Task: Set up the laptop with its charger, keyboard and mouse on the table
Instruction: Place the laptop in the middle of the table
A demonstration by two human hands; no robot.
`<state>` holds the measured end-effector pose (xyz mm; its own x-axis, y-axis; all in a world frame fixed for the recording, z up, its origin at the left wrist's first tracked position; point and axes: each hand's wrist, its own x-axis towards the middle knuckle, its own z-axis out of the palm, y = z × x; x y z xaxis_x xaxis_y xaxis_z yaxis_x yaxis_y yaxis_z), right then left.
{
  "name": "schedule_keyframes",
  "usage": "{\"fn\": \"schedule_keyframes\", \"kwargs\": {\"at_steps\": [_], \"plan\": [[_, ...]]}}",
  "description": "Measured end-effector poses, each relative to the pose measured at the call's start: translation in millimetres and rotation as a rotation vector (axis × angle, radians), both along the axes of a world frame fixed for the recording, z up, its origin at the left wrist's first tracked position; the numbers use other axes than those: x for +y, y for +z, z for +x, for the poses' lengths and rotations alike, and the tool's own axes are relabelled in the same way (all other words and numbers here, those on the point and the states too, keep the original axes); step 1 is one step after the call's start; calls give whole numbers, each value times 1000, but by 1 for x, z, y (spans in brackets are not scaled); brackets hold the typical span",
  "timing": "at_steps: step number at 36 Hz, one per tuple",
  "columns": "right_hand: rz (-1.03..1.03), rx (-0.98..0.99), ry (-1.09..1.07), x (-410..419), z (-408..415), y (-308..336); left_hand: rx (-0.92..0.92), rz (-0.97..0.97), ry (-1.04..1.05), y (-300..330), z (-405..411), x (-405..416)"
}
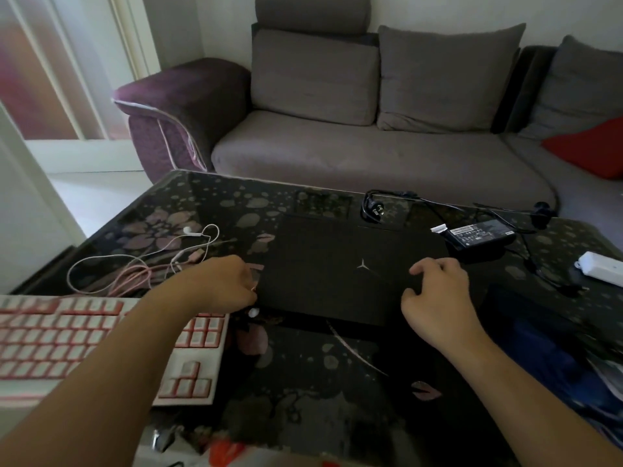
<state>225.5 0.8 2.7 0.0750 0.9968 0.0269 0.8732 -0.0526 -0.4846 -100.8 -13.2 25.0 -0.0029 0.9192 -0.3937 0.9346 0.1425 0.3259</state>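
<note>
A closed black laptop (337, 267) lies flat in the middle of the dark floral table (303, 382). My left hand (224, 284) grips its left edge with curled fingers. My right hand (438, 291) rests on the lid's right side, fingers curled onto the top. The black charger brick (482, 235) with its cable and plug (374, 207) sits just behind the laptop at the right. A pink and white keyboard (101, 342) lies at the left under my left forearm, its pink cable (135, 274) coiled behind it. No mouse shows clearly.
White earphones (195, 232) lie tangled with the pink cable at the left. A white power strip (603, 269) and a dark blue pad or bag (546, 335) occupy the right side. A grey sofa (371, 153) stands right behind the table.
</note>
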Motion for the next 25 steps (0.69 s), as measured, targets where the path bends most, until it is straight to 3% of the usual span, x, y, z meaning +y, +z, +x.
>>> {"fn": "schedule_keyframes", "kwargs": {"at_steps": [3, 7, 9, 13, 17, 19, 23, 25], "plan": [[25, 16, 49, -6, -13, -3, -23, 60, 26, -3, -6, -5], [35, 35, 86, -12, -24, -4, -162, 213, 244, -1, -14, -6], [47, 42, 99, -15, -28, -3, -287, 334, 381, 2, -20, -6], [47, 44, 116, -18, -32, -4, -713, 561, 716, 14, -28, -10], [16, 52, 127, -19, -36, -5, -868, 672, 894, 17, -43, -5], [-10, 52, 156, -20, -38, -5, -837, 632, 895, 12, -46, 0], [-86, -1, 275, -21, -39, -4, -370, 502, 707, -6, -39, 8], [-102, -29, 330, -20, -39, -5, -224, 512, 582, -12, -25, 9]]}}
